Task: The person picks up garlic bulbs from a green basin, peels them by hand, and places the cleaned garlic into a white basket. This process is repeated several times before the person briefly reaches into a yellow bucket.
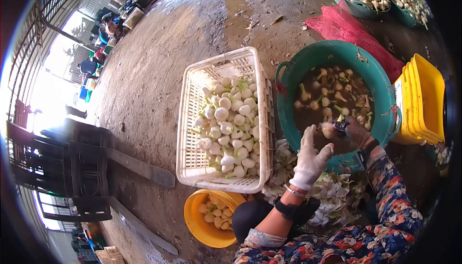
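Observation:
My left hand [310, 160], in a white glove with a dark band at the wrist, is open with fingers apart near the tub's lower edge. My right hand [355, 133] is closed around a garlic bulb [329, 130] with a green stem stub, over brown water. Dark material covers its fingertips, too blurred to identify. The green tub [288, 115] holds floating bulbs with muddy roots. Left of it, a white crate [185, 134] contains many clean white bulbs [221, 114]. Pale peelings [332, 196] lie under my forearms.
A yellow bucket [192, 225] of bulbs stands below the crate. Stacked yellow containers [423, 100] and a red mesh sack [353, 30] are beside the tub. More tubs of bulbs stand top right. A forklift [86, 167] is at left; people [89, 66] are far off.

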Demonstrator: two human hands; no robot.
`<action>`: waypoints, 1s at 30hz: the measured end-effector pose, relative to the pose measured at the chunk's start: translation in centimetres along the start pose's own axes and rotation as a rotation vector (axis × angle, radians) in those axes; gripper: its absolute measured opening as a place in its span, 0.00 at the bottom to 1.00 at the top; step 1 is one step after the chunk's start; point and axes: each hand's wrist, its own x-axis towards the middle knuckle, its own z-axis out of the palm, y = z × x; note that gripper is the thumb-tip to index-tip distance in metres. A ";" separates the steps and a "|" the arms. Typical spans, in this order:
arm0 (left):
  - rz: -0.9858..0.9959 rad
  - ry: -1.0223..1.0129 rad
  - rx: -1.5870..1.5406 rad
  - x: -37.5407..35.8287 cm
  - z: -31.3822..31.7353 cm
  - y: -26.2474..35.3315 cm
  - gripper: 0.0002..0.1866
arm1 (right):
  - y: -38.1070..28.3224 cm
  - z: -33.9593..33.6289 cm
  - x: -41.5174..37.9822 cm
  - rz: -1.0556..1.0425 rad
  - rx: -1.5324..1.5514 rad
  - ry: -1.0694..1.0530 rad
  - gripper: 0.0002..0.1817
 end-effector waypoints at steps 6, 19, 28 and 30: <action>0.209 0.116 0.375 -2.1 0.0 1.9 0.37 | 0.5 4.6 -4.8 -0.401 0.173 -0.030 0.14; 0.559 0.017 0.486 -6.8 0.8 3.7 0.34 | 0.5 6.1 -11.1 -0.770 -0.019 0.116 0.12; 0.636 0.008 0.485 -7.2 0.4 4.2 0.31 | -2.5 6.8 -14.6 -0.115 0.477 0.131 0.15; 0.645 0.008 0.489 -7.3 0.4 4.4 0.31 | -3.3 7.2 -14.9 -0.042 0.577 0.148 0.15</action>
